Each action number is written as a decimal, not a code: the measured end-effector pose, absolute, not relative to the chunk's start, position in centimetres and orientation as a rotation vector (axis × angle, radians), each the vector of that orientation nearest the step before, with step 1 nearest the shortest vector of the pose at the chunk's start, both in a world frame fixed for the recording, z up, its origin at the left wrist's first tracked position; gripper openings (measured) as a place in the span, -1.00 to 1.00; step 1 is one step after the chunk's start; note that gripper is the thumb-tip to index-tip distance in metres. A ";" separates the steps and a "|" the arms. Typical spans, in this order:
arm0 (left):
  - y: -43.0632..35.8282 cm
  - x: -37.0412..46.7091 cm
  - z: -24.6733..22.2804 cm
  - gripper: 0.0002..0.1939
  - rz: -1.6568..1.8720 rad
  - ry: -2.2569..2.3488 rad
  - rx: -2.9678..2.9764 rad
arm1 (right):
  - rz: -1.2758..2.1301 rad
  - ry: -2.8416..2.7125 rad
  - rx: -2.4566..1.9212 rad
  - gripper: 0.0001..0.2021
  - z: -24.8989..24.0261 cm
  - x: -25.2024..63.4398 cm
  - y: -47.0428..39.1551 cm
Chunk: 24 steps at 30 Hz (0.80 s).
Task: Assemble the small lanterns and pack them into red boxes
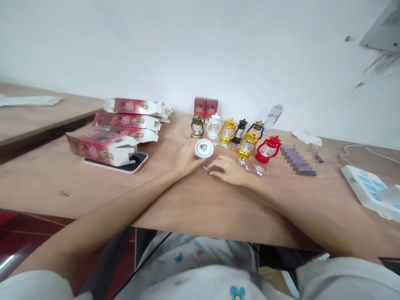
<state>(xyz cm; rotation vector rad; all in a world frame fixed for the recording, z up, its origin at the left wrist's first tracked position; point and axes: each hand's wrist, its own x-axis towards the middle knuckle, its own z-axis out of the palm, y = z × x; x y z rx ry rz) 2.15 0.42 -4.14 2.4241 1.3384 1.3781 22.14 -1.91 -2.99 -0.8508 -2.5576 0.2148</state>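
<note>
My left hand (185, 159) is closed around a small white lantern (204, 148), tipped so that its round underside faces me. Close beside it, my right hand (229, 170) hovers low over the table with thumb and forefinger apart. A thin bent wire piece (206, 170) lies right at those fingertips; whether they touch it is hard to see. Behind my hands stand several mini lanterns: a bronze one (197, 126), a white one (213, 126), gold ones (248, 145), black ones (240, 131) and a red one (268, 149). Small metal and wire parts (259, 170) lie in front of them.
Open red-and-white cartons (133, 120) are piled at left, one resting on a phone (137, 163). Two closed red boxes (206, 107) stand against the wall. A white power strip (371, 189) with its cable lies right, near a white tissue (307, 138).
</note>
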 end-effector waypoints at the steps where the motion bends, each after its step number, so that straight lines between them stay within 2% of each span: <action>1: 0.5 2.2 -4.2 -0.61 1.378 1.338 2.426 | 0.200 -2.564 -0.866 -0.83 -2.9 22.0 -1.8; 13: 0.5 2.1 -4.3 -0.62 1.356 1.345 2.421 | 0.181 -2.555 -0.805 -0.87 -2.8 21.6 -2.5; 17: 0.5 2.1 -4.2 -0.63 1.343 1.353 2.419 | 0.075 -2.549 -0.693 -0.90 -2.8 21.4 -2.3; 24: 0.4 2.1 -4.2 -0.63 1.321 1.323 2.445 | 0.036 -1.962 -0.665 -0.96 -0.3 20.6 -3.6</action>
